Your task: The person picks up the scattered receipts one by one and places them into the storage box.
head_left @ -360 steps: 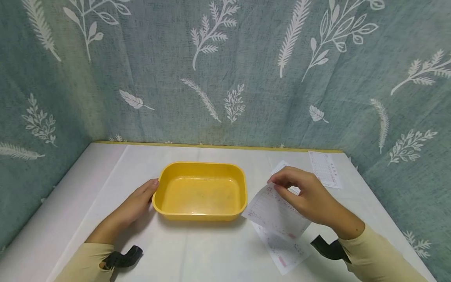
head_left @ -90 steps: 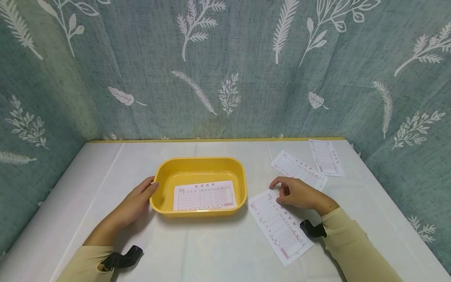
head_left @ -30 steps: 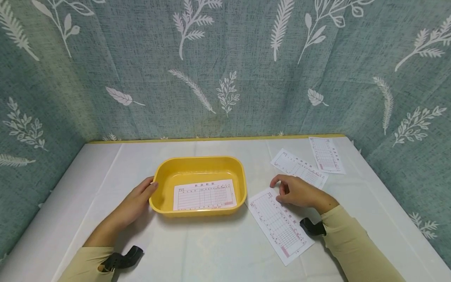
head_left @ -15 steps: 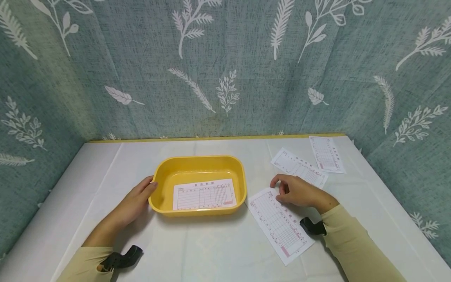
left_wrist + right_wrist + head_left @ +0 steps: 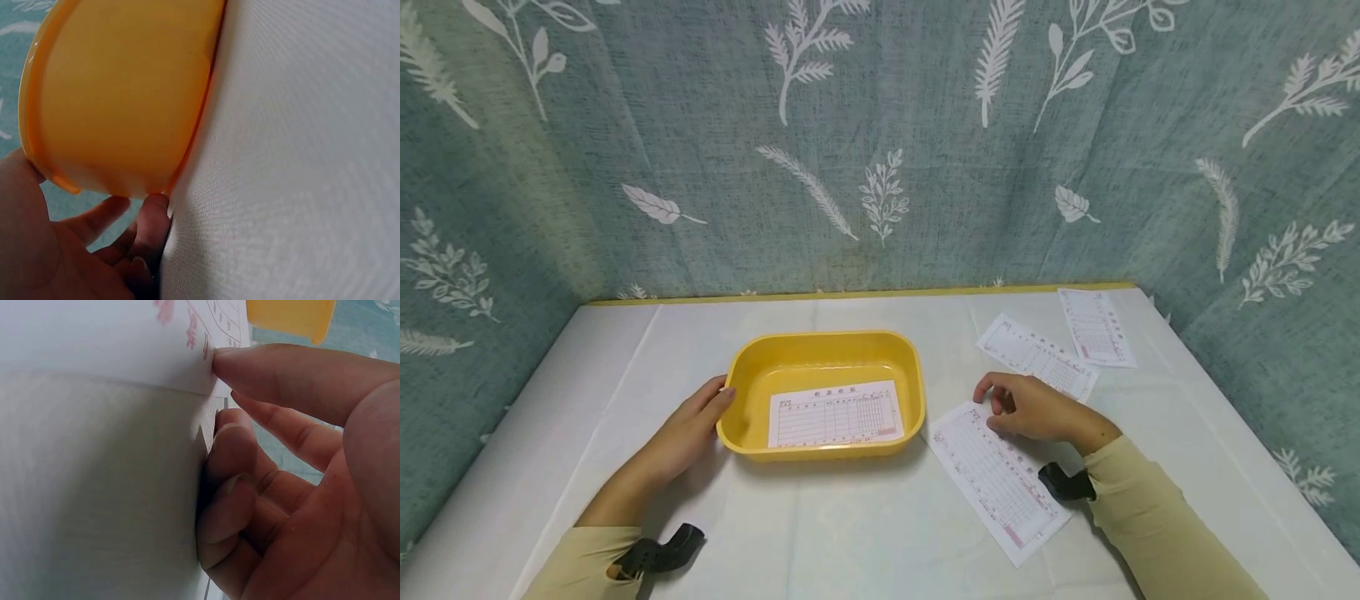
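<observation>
My left hand grips the left end of a yellow plastic basin, thumb at the rim and fingers against the outer wall in the left wrist view. A printed receipt form with a pink corner lies inside the basin. To the right, my right hand has curled fingers at the upper corner of another receipt form on the table. Its thumb presses on the paper's edge in the right wrist view, with the index fingertip just past that edge.
Behind the right hand lie two more receipt forms, one slanted and one farther back. The table has a white cover and a yellow back edge. A green leaf-patterned curtain rises behind it and along the sides.
Twelve seconds ago the basin held no form and the right hand held a lifted one; now a form lies in it. In the last half second the form under the right hand shifted slightly right.
</observation>
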`<state>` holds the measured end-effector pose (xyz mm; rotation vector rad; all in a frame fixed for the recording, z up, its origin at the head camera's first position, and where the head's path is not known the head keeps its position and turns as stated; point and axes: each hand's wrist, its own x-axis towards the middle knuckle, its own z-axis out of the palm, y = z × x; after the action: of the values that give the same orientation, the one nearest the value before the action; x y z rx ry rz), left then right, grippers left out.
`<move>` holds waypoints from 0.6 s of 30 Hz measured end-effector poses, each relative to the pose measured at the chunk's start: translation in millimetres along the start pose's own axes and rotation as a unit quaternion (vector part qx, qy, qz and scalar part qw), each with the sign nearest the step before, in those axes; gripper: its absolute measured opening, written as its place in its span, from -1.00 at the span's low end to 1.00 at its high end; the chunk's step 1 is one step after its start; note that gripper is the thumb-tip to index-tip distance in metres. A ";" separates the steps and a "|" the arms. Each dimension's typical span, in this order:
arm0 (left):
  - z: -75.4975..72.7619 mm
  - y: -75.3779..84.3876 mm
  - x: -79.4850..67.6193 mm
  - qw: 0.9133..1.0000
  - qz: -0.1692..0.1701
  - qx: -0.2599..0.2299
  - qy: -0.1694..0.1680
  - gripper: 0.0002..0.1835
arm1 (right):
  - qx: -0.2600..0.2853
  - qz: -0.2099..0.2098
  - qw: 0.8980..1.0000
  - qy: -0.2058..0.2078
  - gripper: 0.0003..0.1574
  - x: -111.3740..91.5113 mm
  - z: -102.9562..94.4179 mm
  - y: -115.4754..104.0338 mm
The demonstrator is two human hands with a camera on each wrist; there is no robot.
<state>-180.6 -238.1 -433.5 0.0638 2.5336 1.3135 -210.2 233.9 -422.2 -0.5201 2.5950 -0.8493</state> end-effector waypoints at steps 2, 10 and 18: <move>0.5 0.3 0.6 1.000 0.000 0.000 -0.001 -0.26 | -0.003 -0.001 1.000 0.000 -0.64 -0.9 0.5 0.1; -1.3 -0.6 -0.1 1.000 0.007 -0.007 0.003 -0.26 | 0.001 -0.003 1.000 0.000 -0.59 0.3 1.1 -2.0; -0.4 -2.1 -0.1 1.000 0.000 0.001 0.000 -0.24 | -0.007 0.003 1.000 0.001 -0.59 0.1 0.2 -1.7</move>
<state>-180.4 -239.7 -434.9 0.0638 2.5349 1.3119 -209.8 232.5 -421.4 -0.5165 2.6046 -0.8301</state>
